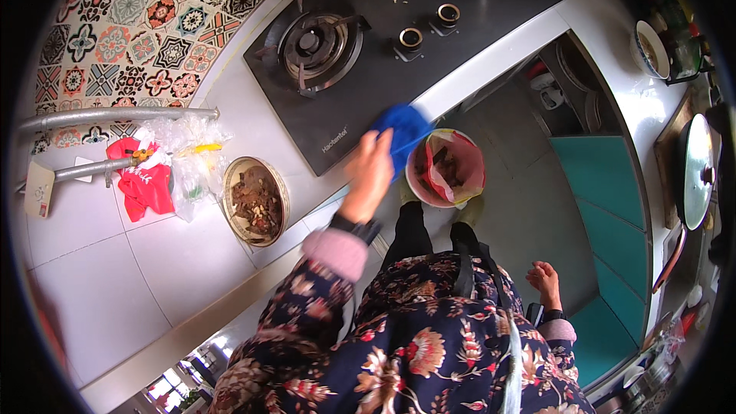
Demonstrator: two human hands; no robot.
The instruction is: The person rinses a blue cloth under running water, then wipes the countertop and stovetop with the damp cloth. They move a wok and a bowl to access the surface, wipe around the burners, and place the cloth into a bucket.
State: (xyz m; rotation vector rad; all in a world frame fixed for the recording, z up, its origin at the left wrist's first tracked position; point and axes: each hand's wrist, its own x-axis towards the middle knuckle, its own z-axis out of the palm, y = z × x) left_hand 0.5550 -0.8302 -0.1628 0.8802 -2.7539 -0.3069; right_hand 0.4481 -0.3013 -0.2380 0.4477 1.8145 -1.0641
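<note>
My left hand (369, 174) grips a blue cloth (401, 136) at the front edge of the black gas hob (345, 100). The hand and the cloth are slightly blurred, and the cloth partly covers the hob's corner. Below and just right of it, a pink-lined waste bin (469, 161) stands on the floor between my feet, with dark scraps inside. My right hand (543, 280) hangs low beside my body, its fingers curled in with nothing seen in them.
A bowl of dark food (257, 203) sits on the white tiled counter (192, 268), left of my arm. Metal pipes (115, 117) with plastic bags (192, 161) lie behind it. On the right counter are a lidded pan (696, 172) and a white bowl (650, 50).
</note>
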